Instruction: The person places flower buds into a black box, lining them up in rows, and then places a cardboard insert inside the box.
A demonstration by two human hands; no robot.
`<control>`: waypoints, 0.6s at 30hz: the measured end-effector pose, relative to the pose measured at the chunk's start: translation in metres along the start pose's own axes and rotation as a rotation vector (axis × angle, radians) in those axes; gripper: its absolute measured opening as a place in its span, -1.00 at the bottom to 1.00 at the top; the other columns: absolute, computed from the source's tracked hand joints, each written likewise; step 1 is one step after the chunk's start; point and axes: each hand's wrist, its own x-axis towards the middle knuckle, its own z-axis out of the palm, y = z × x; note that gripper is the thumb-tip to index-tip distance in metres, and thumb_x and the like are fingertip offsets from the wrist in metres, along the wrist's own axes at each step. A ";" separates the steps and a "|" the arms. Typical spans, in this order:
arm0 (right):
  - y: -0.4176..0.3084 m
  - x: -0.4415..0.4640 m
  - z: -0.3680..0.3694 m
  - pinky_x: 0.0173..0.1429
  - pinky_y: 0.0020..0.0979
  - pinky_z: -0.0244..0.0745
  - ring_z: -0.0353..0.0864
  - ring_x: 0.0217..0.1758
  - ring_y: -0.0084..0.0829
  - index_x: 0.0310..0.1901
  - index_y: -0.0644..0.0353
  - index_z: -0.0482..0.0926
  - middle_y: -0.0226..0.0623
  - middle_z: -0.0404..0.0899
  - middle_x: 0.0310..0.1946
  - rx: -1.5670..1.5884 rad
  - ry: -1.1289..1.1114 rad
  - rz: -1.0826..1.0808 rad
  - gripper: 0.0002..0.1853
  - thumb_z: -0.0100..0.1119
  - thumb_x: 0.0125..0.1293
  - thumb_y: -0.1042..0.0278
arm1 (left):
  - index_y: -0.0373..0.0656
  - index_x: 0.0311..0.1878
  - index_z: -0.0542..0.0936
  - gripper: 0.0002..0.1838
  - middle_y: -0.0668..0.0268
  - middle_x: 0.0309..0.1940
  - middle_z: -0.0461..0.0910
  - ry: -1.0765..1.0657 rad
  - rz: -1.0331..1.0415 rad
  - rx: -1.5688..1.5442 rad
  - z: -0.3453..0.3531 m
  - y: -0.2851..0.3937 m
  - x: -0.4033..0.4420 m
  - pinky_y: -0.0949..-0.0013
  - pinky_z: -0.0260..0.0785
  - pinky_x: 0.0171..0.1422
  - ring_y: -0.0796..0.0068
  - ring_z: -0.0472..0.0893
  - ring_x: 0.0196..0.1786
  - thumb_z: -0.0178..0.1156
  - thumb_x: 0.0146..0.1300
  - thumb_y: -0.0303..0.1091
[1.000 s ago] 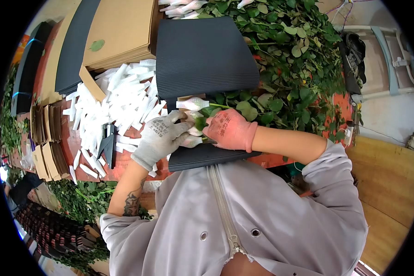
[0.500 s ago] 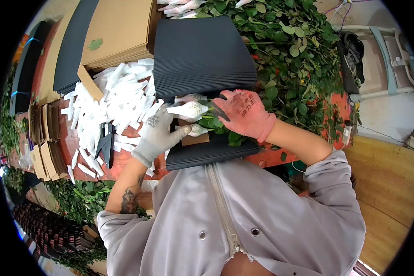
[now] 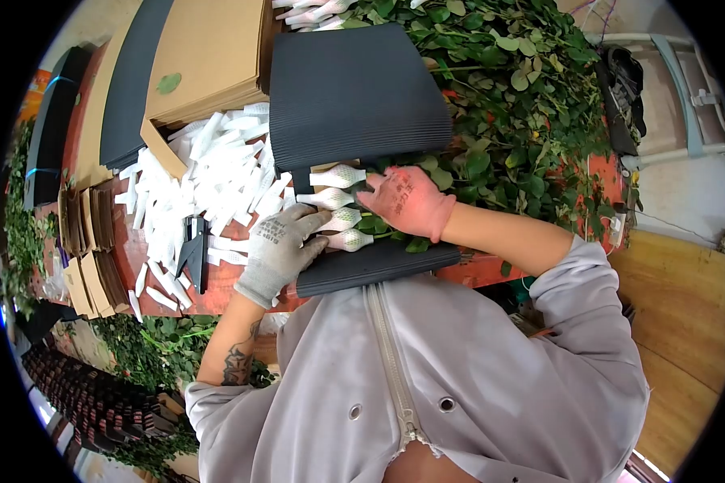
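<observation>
Several roses with their heads in white mesh sleeves lie in a row, among them a top one (image 3: 338, 175) and a bottom one (image 3: 351, 240). My left hand (image 3: 278, 245), in a grey-white glove, rests at the left ends of the lower sleeves with its fingers spread and thumb apart. My right hand (image 3: 409, 203), in a pink glove with dark fingertips, has its fingers curled at the stem end of the second netted rose (image 3: 329, 199). Its grip on the stem is partly hidden. Below the row is a black corrugated sheet (image 3: 379, 264).
A larger black corrugated sheet (image 3: 358, 92) lies beyond the roses. Loose white mesh sleeves (image 3: 209, 177) are heaped left, beside a black stapler-like tool (image 3: 193, 253). Cardboard sheets (image 3: 205, 56) are stacked behind. Leafy stems (image 3: 507, 121) cover the right side of the red table (image 3: 217, 302).
My left hand has moved down and spread over the sleeve ends. The right hand has shifted slightly left and down. The netted heads now lie lined up, with more of them showing.
</observation>
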 end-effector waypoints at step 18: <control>-0.019 0.017 -0.001 -0.37 -0.26 0.45 0.60 -0.38 -0.29 -0.44 0.16 0.51 -0.30 0.55 -0.51 0.227 -0.144 -0.211 -0.85 0.10 0.02 0.27 | -0.08 0.01 0.46 -0.45 0.21 -0.06 0.44 -0.041 -0.022 0.163 0.012 -0.004 0.013 0.21 0.44 -0.08 0.15 0.53 -0.06 0.37 -0.11 -0.20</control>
